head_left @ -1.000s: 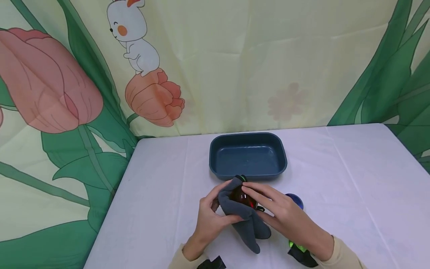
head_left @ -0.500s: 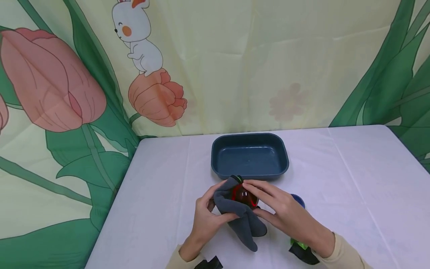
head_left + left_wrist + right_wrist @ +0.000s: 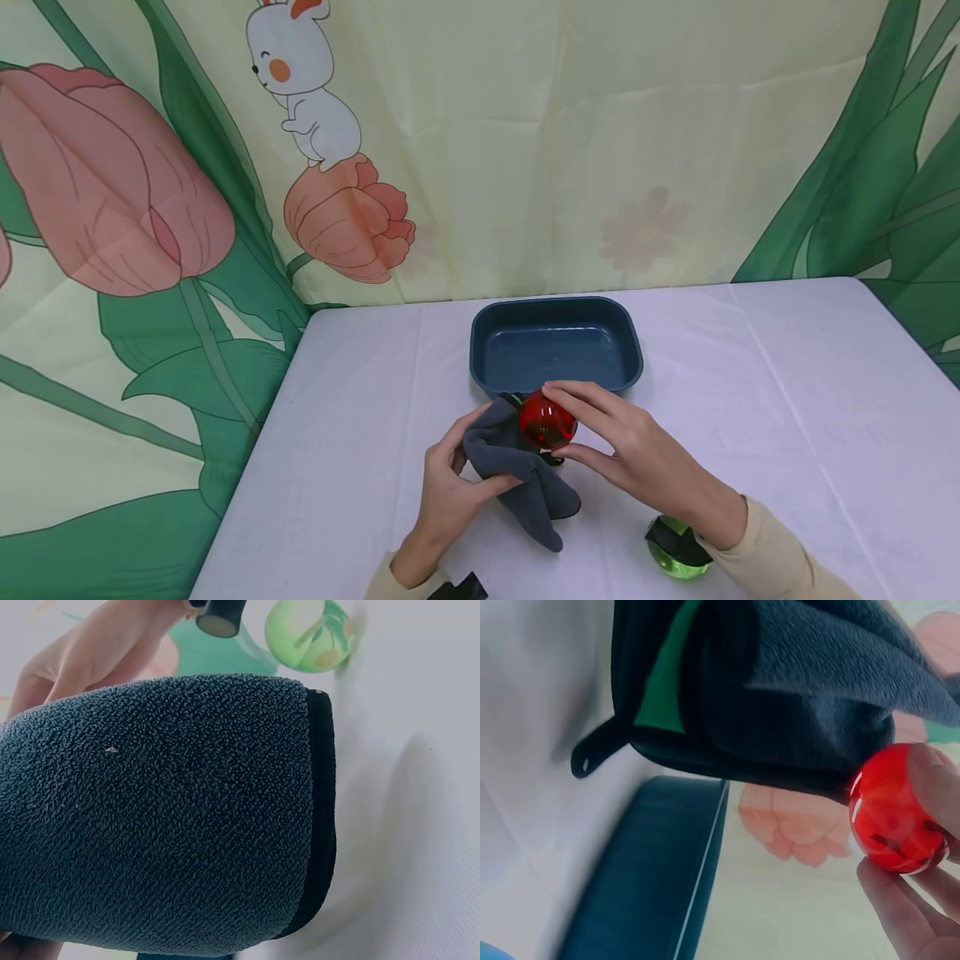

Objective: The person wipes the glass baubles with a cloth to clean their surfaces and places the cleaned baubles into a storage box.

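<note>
Red shiny ball was pinched between the right hand's thumb and fingers, right beside a folded dark grey-blue fuzzy cloth that the left hand had pinched too, all just on the near side of a rectangular dark blue tray. Clear green ball sat below the right wrist.

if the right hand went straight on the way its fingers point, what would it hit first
Most likely the gray cloth in the left hand: the red ball pinched by the right hand appears at the cloth's edge. Depth is unclear, so it might pass over toward the blue tray.
</note>
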`<action>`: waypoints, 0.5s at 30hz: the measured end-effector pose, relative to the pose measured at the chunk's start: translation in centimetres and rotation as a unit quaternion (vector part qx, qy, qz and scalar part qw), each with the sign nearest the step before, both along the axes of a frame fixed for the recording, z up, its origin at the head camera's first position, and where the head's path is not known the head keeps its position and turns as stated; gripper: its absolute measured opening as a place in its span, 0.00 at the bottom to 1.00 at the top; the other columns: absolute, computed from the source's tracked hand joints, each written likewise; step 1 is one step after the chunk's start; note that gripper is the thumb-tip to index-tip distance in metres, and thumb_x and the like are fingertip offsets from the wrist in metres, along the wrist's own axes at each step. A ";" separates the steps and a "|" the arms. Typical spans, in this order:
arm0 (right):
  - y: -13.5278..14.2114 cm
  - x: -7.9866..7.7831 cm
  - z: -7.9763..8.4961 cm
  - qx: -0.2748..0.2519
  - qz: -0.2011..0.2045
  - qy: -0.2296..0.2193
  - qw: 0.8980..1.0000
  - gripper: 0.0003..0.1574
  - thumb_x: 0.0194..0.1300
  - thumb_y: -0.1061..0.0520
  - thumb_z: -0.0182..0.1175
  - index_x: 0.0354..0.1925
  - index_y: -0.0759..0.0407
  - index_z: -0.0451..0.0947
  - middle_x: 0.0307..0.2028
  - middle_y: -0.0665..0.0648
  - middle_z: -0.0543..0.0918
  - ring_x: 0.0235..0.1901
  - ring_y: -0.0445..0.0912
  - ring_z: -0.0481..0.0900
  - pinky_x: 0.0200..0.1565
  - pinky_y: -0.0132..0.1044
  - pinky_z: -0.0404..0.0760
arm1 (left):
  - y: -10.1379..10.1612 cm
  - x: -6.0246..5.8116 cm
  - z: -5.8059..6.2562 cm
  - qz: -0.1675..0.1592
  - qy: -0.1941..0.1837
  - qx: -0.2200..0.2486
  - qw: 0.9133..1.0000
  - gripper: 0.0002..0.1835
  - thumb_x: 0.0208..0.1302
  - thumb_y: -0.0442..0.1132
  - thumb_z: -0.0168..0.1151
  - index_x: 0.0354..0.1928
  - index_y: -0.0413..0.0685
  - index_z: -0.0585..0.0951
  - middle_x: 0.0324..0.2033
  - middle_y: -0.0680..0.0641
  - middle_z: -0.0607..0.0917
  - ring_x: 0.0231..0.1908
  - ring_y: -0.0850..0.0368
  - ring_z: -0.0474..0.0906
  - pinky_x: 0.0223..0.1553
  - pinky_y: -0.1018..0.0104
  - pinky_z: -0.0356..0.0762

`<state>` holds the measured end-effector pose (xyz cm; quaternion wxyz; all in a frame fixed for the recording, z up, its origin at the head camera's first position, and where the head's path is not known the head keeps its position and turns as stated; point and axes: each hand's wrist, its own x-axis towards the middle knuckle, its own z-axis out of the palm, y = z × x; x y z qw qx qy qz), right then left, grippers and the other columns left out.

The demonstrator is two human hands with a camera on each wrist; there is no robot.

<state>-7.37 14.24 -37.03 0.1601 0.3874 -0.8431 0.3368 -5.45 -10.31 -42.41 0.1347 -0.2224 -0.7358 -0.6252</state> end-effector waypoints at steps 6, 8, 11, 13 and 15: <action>0.1 -0.9 0.4 0.015 -0.003 0.004 1.000 0.41 0.65 0.36 0.56 0.69 0.55 0.69 0.63 0.56 0.76 0.58 0.48 0.80 0.53 0.32 0.81 | -0.4 0.1 -0.2 0.002 -0.014 0.004 1.000 0.39 0.49 0.32 0.79 0.65 0.43 0.74 0.55 0.40 0.83 0.52 0.53 0.83 0.56 0.67 0.80; 0.0 -1.1 0.6 0.019 -0.005 0.002 1.000 0.41 0.64 0.38 0.60 0.70 0.55 0.69 0.63 0.56 0.76 0.58 0.48 0.79 0.53 0.34 0.82 | -0.5 0.2 -0.3 0.004 -0.019 0.006 1.000 0.39 0.48 0.32 0.79 0.65 0.44 0.74 0.55 0.40 0.84 0.52 0.53 0.83 0.56 0.67 0.80; 0.0 -1.5 0.8 0.019 -0.002 -0.002 1.000 0.42 0.61 0.45 0.68 0.70 0.56 0.68 0.63 0.56 0.75 0.57 0.48 0.80 0.52 0.36 0.83 | -0.7 0.2 -0.4 0.010 -0.028 0.006 1.000 0.39 0.48 0.32 0.79 0.65 0.45 0.74 0.55 0.41 0.83 0.52 0.53 0.83 0.56 0.67 0.80; 0.0 -1.8 0.8 0.018 0.000 -0.005 1.000 0.43 0.59 0.48 0.70 0.69 0.57 0.69 0.63 0.56 0.75 0.57 0.48 0.80 0.52 0.36 0.83 | -0.9 0.3 -0.4 0.013 -0.039 0.006 0.999 0.39 0.48 0.32 0.79 0.65 0.47 0.75 0.56 0.43 0.83 0.52 0.53 0.83 0.56 0.67 0.80; 0.0 -2.2 0.7 0.019 0.000 -0.007 1.000 0.43 0.58 0.50 0.72 0.69 0.57 0.69 0.63 0.56 0.75 0.56 0.48 0.80 0.51 0.36 0.84 | -1.0 0.4 -0.5 0.017 -0.051 0.005 0.999 0.39 0.48 0.32 0.80 0.65 0.48 0.75 0.57 0.44 0.83 0.53 0.53 0.82 0.56 0.67 0.80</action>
